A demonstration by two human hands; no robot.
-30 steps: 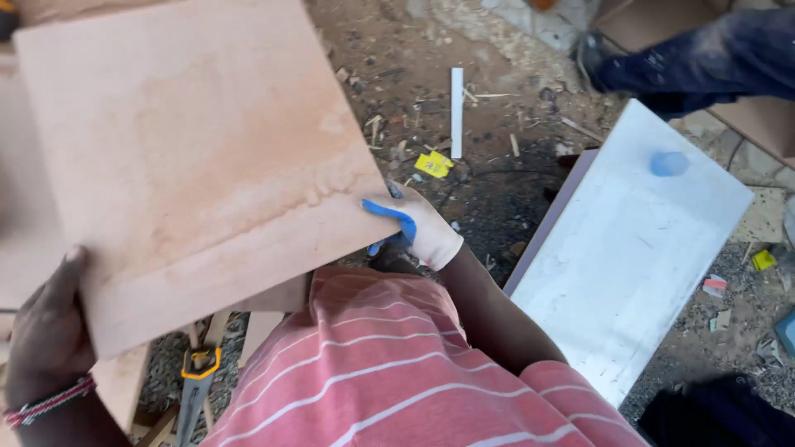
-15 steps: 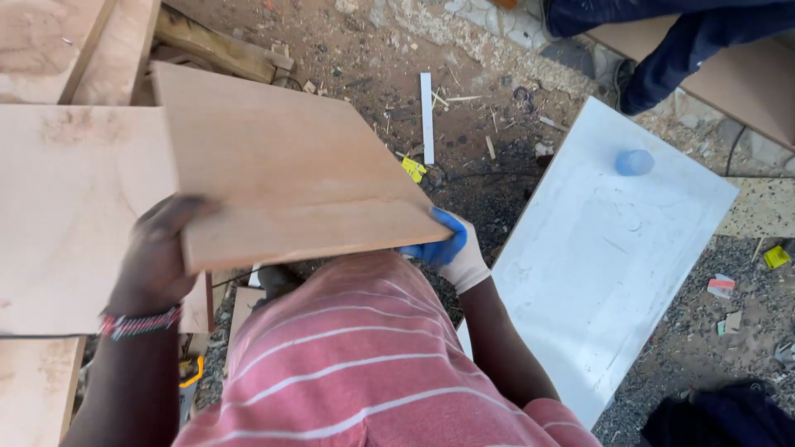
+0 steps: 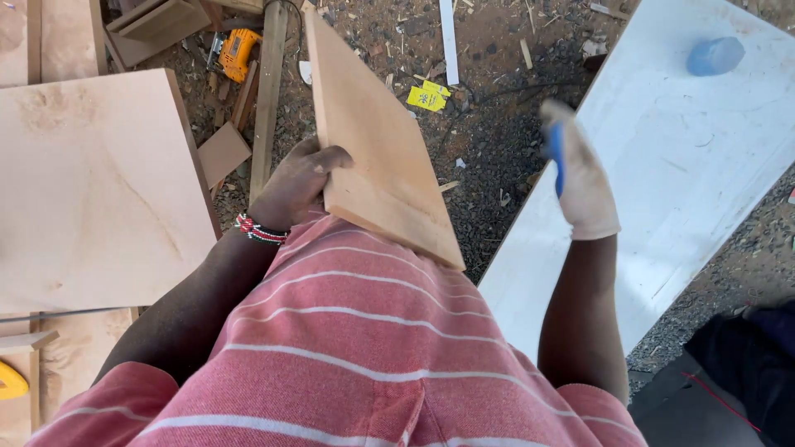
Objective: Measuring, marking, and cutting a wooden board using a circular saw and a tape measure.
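The bare left hand (image 3: 296, 178) grips the near left edge of a tan rectangular wooden board (image 3: 377, 136), thumb on top, holding it tilted above the red striped shirt (image 3: 348, 348). The gloved right hand (image 3: 580, 178) hangs apart over a white panel (image 3: 687, 165), clasping nothing, fingers loosely extended.
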